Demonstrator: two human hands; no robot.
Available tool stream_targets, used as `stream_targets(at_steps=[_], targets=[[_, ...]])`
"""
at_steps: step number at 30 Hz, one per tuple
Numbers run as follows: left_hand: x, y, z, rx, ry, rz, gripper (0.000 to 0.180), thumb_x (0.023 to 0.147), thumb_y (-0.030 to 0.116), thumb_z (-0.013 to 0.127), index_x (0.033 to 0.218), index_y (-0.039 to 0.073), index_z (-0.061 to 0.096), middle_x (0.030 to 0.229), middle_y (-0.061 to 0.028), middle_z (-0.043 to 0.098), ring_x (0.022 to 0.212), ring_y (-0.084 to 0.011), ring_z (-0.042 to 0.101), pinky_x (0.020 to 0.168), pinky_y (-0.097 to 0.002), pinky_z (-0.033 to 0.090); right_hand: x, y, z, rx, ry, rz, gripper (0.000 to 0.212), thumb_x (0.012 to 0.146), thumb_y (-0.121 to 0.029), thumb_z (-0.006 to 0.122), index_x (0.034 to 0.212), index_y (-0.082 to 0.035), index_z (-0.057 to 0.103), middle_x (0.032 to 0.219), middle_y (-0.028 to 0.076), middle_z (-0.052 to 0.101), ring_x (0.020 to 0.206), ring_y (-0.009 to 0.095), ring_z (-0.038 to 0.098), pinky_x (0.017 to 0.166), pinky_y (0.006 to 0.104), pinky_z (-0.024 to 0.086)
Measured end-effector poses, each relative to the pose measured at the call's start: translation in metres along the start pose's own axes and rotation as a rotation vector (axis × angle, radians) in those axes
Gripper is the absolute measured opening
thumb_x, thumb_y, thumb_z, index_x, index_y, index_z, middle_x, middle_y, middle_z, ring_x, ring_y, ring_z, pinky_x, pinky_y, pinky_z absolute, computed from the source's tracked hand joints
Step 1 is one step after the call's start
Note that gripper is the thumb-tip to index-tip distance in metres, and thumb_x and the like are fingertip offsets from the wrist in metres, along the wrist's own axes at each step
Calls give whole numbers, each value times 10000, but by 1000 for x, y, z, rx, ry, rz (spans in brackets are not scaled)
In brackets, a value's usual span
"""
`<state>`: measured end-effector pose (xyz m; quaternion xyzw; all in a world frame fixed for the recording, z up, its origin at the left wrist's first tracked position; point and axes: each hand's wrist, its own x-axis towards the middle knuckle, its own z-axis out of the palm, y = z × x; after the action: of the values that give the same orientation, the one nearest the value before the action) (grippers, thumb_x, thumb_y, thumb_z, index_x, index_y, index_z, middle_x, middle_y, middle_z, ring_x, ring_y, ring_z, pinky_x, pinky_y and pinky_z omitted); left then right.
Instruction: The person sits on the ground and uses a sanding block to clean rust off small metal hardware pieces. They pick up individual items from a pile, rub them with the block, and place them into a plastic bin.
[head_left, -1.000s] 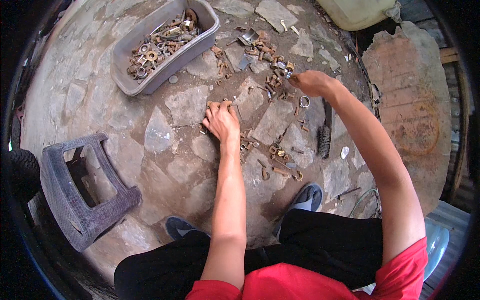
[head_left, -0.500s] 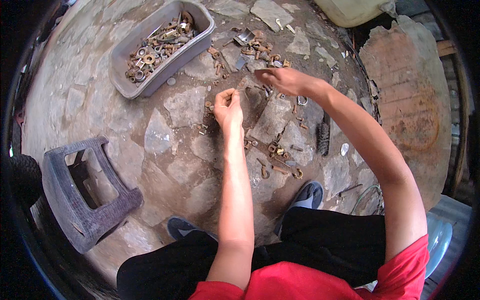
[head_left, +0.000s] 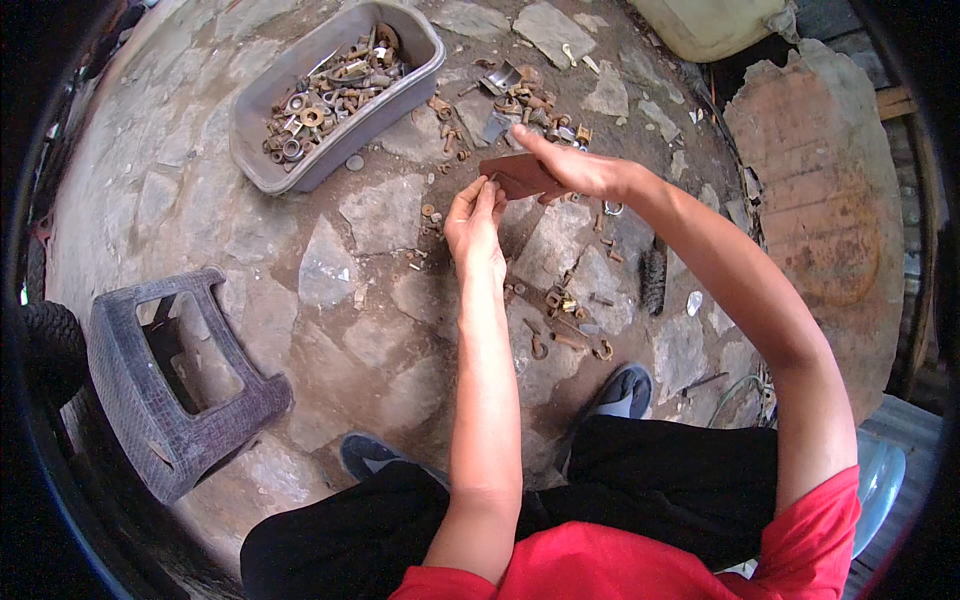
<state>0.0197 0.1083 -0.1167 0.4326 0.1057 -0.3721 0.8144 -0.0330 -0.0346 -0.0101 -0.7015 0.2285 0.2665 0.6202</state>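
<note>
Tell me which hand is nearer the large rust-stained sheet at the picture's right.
Right. The right hand is to the left of the rust-stained sheet, apart from it; the left hand is farther away on that same side, beyond the right hand.

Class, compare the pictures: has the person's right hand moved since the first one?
Yes. Judged against the black brush, the right hand has shifted leftward, toward the left hand.
</note>
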Motion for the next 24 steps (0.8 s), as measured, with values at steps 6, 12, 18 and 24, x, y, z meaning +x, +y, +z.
stream_targets(at_steps=[6,12,18,24], targets=[[-6,-2,13,128,-9,71,172,923,45,642,1090,7,636,1036,-85,665,891,-127,629,828,-246,527,-8,8,-19,-28,126,19,592,984,-545,393,1375,-118,514,1265,79,612,1140,201,577,851,374,521],[-10,-3,25,313,42,143,145,916,66,660,1045,1,645,987,-69,678,871,-118,623,803,-262,501,4,21,-22,-293,173,-121,390,948,-326,597,1208,-36,607,1039,76,670,931,152,610,788,337,518],[-6,1,17,249,25,132,166,914,92,671,1052,17,618,946,-50,661,834,-95,619,757,-223,505,9,27,-30,-666,246,-171,349,910,-273,589,1125,-3,642,975,215,688,891,310,669,813,416,504],[-5,-7,16,205,-70,57,184,907,77,672,1073,19,617,956,-43,666,825,-89,614,755,-223,502,11,36,-27,-714,366,-287,334,913,-248,568,1124,2,631,1007,212,682,922,341,662,820,424,505]])
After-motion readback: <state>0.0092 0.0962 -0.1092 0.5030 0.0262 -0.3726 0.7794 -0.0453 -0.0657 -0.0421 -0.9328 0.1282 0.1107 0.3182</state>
